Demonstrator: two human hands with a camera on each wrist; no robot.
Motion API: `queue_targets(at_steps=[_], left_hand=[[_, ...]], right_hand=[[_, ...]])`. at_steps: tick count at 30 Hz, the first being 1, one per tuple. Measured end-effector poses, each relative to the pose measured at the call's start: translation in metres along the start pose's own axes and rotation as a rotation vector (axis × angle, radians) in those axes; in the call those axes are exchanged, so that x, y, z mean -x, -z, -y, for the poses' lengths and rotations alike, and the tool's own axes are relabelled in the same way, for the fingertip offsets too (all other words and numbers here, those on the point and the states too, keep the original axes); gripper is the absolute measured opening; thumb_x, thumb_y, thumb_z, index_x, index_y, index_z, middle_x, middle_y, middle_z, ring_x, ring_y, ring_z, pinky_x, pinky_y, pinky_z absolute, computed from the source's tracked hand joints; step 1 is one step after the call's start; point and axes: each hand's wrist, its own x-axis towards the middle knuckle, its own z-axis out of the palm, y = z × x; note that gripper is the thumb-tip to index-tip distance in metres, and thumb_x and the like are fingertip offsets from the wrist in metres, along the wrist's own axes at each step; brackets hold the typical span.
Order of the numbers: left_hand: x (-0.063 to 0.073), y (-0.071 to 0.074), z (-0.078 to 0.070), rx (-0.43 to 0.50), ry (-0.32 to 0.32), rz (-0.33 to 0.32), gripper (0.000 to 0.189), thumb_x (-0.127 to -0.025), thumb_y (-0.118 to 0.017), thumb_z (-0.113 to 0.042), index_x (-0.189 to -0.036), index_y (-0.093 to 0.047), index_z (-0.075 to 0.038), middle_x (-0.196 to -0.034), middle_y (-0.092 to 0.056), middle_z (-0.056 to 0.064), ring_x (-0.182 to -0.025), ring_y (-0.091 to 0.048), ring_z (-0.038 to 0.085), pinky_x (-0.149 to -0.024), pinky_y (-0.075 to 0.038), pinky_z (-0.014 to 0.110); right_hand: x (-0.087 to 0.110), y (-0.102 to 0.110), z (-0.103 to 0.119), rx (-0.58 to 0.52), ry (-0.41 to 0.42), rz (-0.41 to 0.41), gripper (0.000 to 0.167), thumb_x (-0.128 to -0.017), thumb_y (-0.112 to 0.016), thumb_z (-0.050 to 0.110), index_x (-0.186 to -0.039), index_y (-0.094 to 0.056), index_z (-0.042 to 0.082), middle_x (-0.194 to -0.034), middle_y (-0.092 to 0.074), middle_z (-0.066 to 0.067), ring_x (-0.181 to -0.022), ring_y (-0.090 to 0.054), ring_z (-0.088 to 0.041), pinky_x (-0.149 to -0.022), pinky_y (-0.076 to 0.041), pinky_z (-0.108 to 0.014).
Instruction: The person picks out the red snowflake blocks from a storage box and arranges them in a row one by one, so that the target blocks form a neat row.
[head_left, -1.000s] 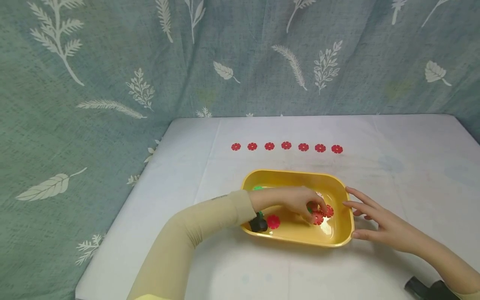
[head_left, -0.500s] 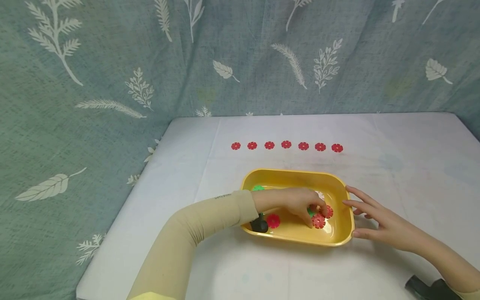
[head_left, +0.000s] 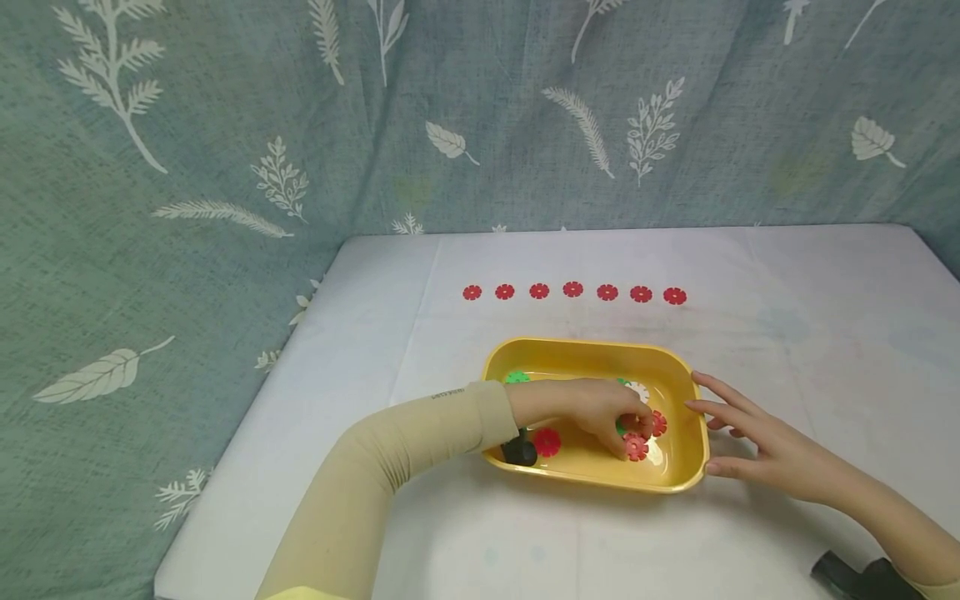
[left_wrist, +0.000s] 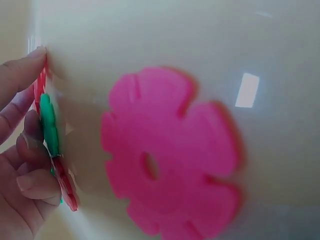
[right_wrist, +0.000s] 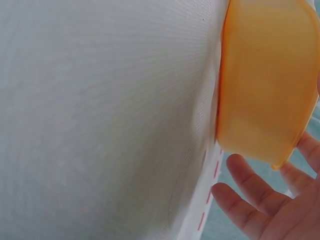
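My left hand (head_left: 600, 408) reaches down into a yellow plastic tray (head_left: 570, 348). Its thumb and curled fingers pinch a red flower-shaped interlocking disc (head_left: 636, 447) near the tray floor. In the left wrist view a green disc (left_wrist: 49, 122) lies right against those fingers, and a large pinkish-red disc (left_wrist: 165, 155) fills the foreground. Another red disc (head_left: 658, 423) and a white disc (head_left: 637, 392) sit just beyond the fingertips. My right hand (head_left: 765, 442) is spread at the tray's right end, fingertips at the rim; the right wrist view shows its fingers extended beside the tray wall (right_wrist: 265, 80).
Several red discs (head_left: 573, 289) form a row on the white tablecloth (head_left: 390, 333) behind the tray. A green disc (head_left: 517, 377) lies at the tray's left end. Patterned blue-green cloth (head_left: 480, 125) hangs behind the table. A black wrist mount (head_left: 862, 579) shows at the right forearm.
My left fingers have shifted slightly inside the tray, and the red disc at them has moved a little toward the near side. More of the white disc shows. My right hand stays put.
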Motion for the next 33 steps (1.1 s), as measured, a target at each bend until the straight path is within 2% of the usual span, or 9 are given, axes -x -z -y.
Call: queue_targets(at_steps=[4, 10, 14, 20, 27, 33], left_hand=[[-0.0003, -0.0001, -0.0009, -0.036, -0.02, 0.009, 0.035, -0.075, -0.075, -0.033, -0.106, -0.062, -0.02, -0.093, -0.054, -0.008, -0.085, -0.046, 0.004, -0.073, -0.035, 0.009], [-0.0017, 0.0006, -0.001, -0.084, -0.039, -0.006, 0.033, -0.075, -0.074, -0.036, -0.099, -0.062, -0.018, -0.09, -0.054, -0.008, -0.084, -0.046, 0.004, -0.072, -0.035, 0.009], [-0.0018, 0.001, -0.0021, -0.059, -0.017, -0.006, 0.031, -0.074, -0.075, -0.035, -0.095, -0.059, -0.019, -0.084, -0.053, -0.009, -0.08, -0.045, 0.003, -0.067, -0.035, 0.01], [-0.001, 0.0014, 0.0012, 0.101, -0.013, -0.012, 0.031, -0.074, -0.075, -0.027, -0.099, -0.06, -0.017, -0.08, -0.054, -0.006, -0.072, -0.048, 0.005, -0.062, -0.038, 0.011], [-0.001, 0.0021, 0.0042, 0.214, -0.002, -0.008, 0.038, -0.075, -0.075, -0.023, -0.111, -0.064, -0.016, -0.084, -0.057, -0.006, -0.071, -0.048, 0.006, -0.062, -0.04, 0.011], [0.0008, 0.0058, 0.0015, 0.484, 0.04, -0.002, 0.035, -0.076, -0.074, -0.017, -0.11, -0.064, -0.015, -0.07, -0.056, -0.002, -0.057, -0.047, 0.01, -0.052, -0.042, 0.016]], right_hand=[[-0.0001, -0.0001, 0.0005, 0.001, -0.01, 0.004, 0.065, -0.073, -0.076, 0.029, -0.13, -0.049, 0.012, -0.15, -0.019, 0.01, -0.092, -0.052, 0.003, -0.074, -0.051, -0.027], [-0.0004, 0.0004, 0.0009, -0.001, -0.012, 0.006, 0.064, -0.073, -0.076, 0.029, -0.13, -0.049, 0.012, -0.15, -0.019, 0.01, -0.092, -0.053, 0.002, -0.074, -0.051, -0.027], [-0.0004, 0.0001, 0.0005, -0.007, -0.008, 0.006, 0.064, -0.074, -0.076, 0.028, -0.13, -0.049, 0.012, -0.15, -0.02, 0.008, -0.092, -0.052, 0.004, -0.074, -0.051, -0.027], [-0.0005, -0.001, 0.0007, -0.013, -0.046, 0.02, 0.065, -0.074, -0.075, 0.032, -0.13, -0.05, 0.014, -0.149, -0.019, 0.013, -0.092, -0.052, 0.002, -0.074, -0.051, -0.026], [-0.0008, -0.0009, 0.0009, -0.002, -0.047, 0.022, 0.065, -0.074, -0.075, 0.032, -0.13, -0.05, 0.014, -0.149, -0.019, 0.012, -0.092, -0.052, 0.002, -0.074, -0.052, -0.027], [-0.0003, -0.0012, 0.0011, -0.008, -0.051, 0.021, 0.064, -0.074, -0.075, 0.032, -0.13, -0.05, 0.013, -0.149, -0.019, 0.014, -0.092, -0.052, 0.003, -0.074, -0.051, -0.026]])
